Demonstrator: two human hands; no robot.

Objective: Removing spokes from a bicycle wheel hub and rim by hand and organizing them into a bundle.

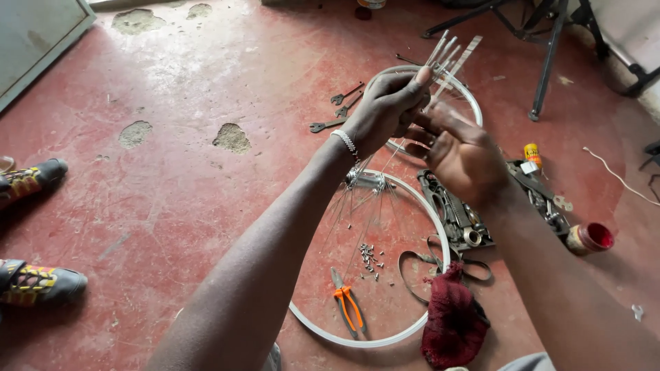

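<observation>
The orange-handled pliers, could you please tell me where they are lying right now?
The pliers lie on the red floor inside the white wheel rim, low in the head view, beneath the small loose nipples.

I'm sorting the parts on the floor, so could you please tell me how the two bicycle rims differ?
The near rim lies flat on the red floor, closest to the person, with pliers and small nipples inside its ring. The far rim lies beyond the hands, mostly hidden by them, with wrenches beside it. Both are silvery, round and bare of tyres.
</observation>
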